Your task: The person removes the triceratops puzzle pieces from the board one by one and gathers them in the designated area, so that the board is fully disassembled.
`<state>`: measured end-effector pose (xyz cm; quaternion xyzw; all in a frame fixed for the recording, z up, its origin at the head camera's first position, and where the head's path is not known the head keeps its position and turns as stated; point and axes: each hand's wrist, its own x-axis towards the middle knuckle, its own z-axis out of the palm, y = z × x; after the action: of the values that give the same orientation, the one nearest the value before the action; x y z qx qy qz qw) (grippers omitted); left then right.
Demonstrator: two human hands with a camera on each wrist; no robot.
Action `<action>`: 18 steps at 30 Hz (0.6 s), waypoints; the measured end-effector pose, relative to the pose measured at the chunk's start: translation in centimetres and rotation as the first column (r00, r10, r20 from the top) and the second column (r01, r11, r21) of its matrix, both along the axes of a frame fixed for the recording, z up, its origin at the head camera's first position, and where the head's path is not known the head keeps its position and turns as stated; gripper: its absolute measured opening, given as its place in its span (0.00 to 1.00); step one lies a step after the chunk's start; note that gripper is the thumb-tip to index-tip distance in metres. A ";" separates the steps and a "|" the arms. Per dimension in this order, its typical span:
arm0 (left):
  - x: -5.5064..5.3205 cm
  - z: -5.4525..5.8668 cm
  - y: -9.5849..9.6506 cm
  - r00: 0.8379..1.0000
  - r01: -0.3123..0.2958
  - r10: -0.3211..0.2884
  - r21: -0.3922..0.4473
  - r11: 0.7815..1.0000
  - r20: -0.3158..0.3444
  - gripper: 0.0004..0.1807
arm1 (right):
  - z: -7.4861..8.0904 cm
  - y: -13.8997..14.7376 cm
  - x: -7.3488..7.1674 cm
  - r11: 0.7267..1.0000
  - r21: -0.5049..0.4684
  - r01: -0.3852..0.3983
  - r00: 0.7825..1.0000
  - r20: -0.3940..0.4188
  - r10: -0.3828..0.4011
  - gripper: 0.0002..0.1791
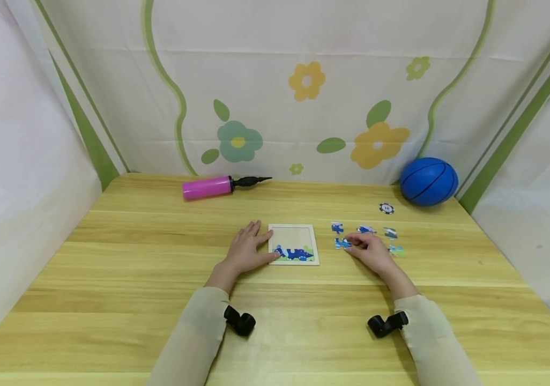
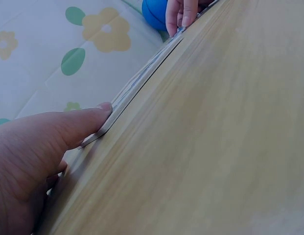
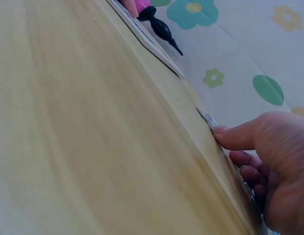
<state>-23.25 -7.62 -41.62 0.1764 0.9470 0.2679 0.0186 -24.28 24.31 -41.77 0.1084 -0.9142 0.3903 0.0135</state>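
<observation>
Head view: see left hand [image 1: 243,251] spread against puzzle board [image 1: 293,236], thumb over near-left corner. See right hand [image 1: 372,254] pinching blue puzzle piece [image 1: 341,244] by its right end, right of board. See fitted pieces [image 1: 299,254] along board's near edge, loose pieces [image 1: 336,228] around right hand. Farther out on table [image 1: 309,332]: see poker chip [image 1: 386,208], blue ball [image 1: 428,181] far right, pink pump [image 1: 207,188] far left.
</observation>
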 end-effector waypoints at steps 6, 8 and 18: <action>-0.1 -0.1 0.0 1.000 0.002 -0.002 -0.012 1.000 -0.011 0.36 | 0.2 -0.1 -0.1 0.999 0.033 -0.009 1.000 -0.008 0.009 0.14; -0.1 -0.2 0.0 1.000 0.002 -0.002 -0.014 1.000 -0.012 0.36 | 0.2 -0.1 -0.1 0.999 0.041 -0.014 1.000 -0.006 0.014 0.15; -0.1 -0.2 0.0 1.000 -0.001 0.001 -0.004 1.000 -0.006 0.36 | 0.8 0.0 -0.1 0.997 0.055 -0.058 0.998 0.018 0.057 0.16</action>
<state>-23.38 -7.60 -41.84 0.1765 0.9477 0.2656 0.0158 -24.37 24.29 -40.98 0.1317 -0.9212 0.3660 -0.0085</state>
